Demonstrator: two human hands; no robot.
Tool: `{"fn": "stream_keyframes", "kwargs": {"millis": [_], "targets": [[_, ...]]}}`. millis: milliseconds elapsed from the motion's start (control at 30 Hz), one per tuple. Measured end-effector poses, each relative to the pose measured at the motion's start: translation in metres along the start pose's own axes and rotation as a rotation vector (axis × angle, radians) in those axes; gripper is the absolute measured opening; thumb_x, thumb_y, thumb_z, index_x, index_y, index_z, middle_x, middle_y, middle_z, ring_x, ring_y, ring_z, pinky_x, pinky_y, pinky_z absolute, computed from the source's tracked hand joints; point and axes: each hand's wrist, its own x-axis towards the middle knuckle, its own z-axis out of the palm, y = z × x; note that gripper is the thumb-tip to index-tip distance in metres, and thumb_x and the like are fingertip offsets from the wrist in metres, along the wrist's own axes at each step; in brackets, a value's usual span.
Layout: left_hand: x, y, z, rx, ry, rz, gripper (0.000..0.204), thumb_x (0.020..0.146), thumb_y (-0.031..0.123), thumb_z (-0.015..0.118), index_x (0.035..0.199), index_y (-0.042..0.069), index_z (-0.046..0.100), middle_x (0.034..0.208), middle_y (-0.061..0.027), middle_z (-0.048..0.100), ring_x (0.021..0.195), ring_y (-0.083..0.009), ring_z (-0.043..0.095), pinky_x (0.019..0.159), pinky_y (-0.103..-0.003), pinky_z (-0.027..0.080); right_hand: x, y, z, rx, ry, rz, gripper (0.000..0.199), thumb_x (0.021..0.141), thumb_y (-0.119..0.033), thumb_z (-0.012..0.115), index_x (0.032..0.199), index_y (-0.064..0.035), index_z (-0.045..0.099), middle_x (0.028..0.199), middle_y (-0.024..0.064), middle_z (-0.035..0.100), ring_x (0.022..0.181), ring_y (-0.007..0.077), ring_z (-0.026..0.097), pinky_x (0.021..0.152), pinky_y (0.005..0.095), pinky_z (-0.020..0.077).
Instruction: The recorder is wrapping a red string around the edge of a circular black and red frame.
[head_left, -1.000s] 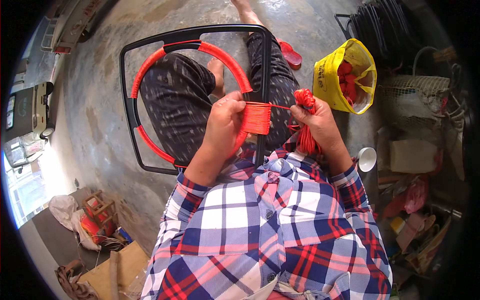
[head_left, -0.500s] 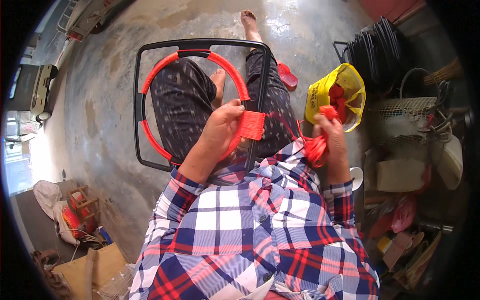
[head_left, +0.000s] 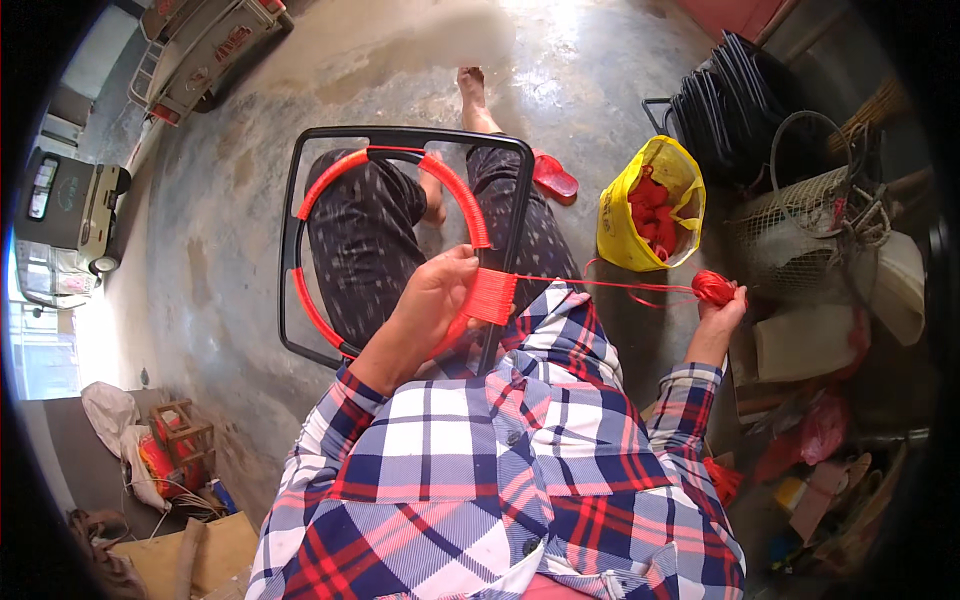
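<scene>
A black square frame (head_left: 526, 185) with a round inner ring rests over my lap. Red cord covers several stretches of the ring, and a flat red wrapped band (head_left: 492, 296) spans from the ring to the frame's right bar. My left hand (head_left: 432, 292) grips the ring beside this band, thumb on top; its other fingers are mostly hidden underneath. Out to the right, my right hand (head_left: 720, 318) is closed around a bundle of red cord (head_left: 712, 287). A taut strand (head_left: 600, 283) runs from the band to the bundle, with a slack loop hanging below.
A yellow bag (head_left: 620, 225) holding more red cord stands right of my legs. Near my foot lies a red slipper (head_left: 555, 180). Black folded frames (head_left: 735, 105), a wire mesh cage (head_left: 800, 225) and clutter line the right side. Vehicles (head_left: 75, 215) stand at the left.
My right hand has moved outward to the right with the cord bundle, drawing the strand straight. My left hand keeps its grip on the ring. The whole view has shifted slightly.
</scene>
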Motion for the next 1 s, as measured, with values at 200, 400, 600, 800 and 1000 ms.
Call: {"fn": "stream_keyframes", "kwargs": {"millis": [200,400,600,800,1000], "targets": [[0.012,0.004,0.004,0.039,-0.017,0.026,0.03,0.092,0.017,0.046,0.116,0.001,0.045,0.09,-0.0132,0.063,0.069,-0.0246,0.066,0.044,-0.029,0.046,-0.076,0.025,0.065,-0.196,-0.436,0.234,0.01,0.086,-0.017,0.058,0.083,-0.0077,0.055,0.073,0.0061,0.058,0.066,0.0215,0.056,0.066,0.0351,0.0493],[0.033,-0.015,-0.003,0.057,-0.043,-0.043,0.033,0.092,0.017,0.044,0.12,0.001,0.047,0.097,-0.0108,0.064,0.078,-0.0195,0.065,0.061,-0.027,0.053,-0.221,0.058,0.149,-0.802,-0.996,-0.042,0.033,0.081,0.001,0.053,0.113,-0.0057,0.052,0.095,0.004,0.058,0.084,0.0106,0.055,0.077,0.0218,0.0449],[0.019,-0.011,0.028,0.085,0.143,0.269,0.041,0.092,0.021,0.046,0.128,0.001,0.045,0.111,-0.0044,0.06,0.095,-0.011,0.057,0.077,-0.023,0.044,-0.294,0.09,0.179,-1.281,-1.727,-1.011,0.031,0.067,-0.001,0.067,0.097,-0.0085,0.064,0.1,0.0065,0.063,0.092,0.0263,0.063,0.076,0.0385,0.0511],[0.021,-0.02,0.012,0.166,0.237,0.313,0.032,0.084,-0.001,0.047,0.115,0.002,0.053,0.104,-0.0048,0.06,0.095,-0.0125,0.057,0.083,-0.026,0.045,-0.294,0.099,0.183,-1.248,-1.619,-1.184,0.043,0.068,-0.014,0.075,0.107,-0.0091,0.058,0.107,0.0081,0.062,0.102,0.0258,0.059,0.085,0.0389,0.0464],[0.023,-0.013,0.021,-0.049,0.226,0.113,0.036,0.078,-0.011,0.05,0.112,-0.002,0.055,0.101,-0.0129,0.063,0.087,-0.0221,0.065,0.079,-0.037,0.056,-0.269,0.075,0.133,-1.394,-1.409,-0.952,0.024,0.062,-0.011,0.079,0.079,-0.0072,0.062,0.102,0.0097,0.059,0.095,0.0281,0.056,0.085,0.0401,0.044]]}}
